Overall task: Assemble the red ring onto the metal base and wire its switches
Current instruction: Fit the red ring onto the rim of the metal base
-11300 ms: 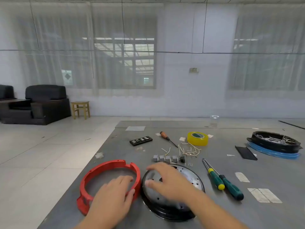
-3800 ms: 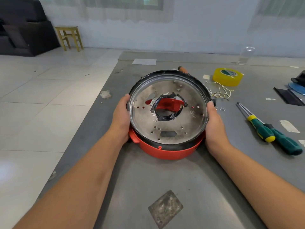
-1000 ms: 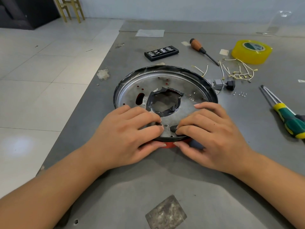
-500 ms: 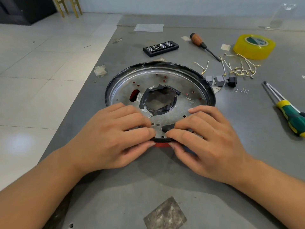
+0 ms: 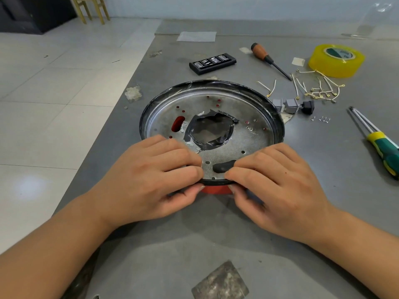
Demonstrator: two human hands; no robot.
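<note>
At the near rim of the round, pressed-metal base plate with its black edge band point(image 5: 237, 117), the fingers of the left hand point(image 5: 149, 178) lie curled over the top face while the thumb tucks under the edge, pinching the rim; the right hand point(image 5: 278, 186) mirrors this, fingers bent onto the plate just beside a dark oblong slot, thumb below against the red plastic ring point(image 5: 216, 189). Only a short arc of that ring shows, between the two thumbs, under the plate; more red shows through an oval opening on the plate's left side, so the ring seems to sit beneath the base on the grey table point(image 5: 216, 234)

The plate lies flat, open dished face up, its axis vertical; being round it has no long axis, and the slot marks its near side. I judge it stiff, fairly light sheet metal with a thin edge, best held at opposite rim points as now. The jagged centre hole, lined with dark tape, looks sharp and is best avoided. The ring is probably springy plastic that flexes when squeezed

Further out, to the right, small grey switches and a black one point(image 5: 292, 105) sit just beside the rim, with loose pale wires point(image 5: 317, 87) beyond, near a yellow tape roll point(image 5: 335, 60). A green-and-yellow-handled screwdriver point(image 5: 382, 147) lies well apart on the right
</note>
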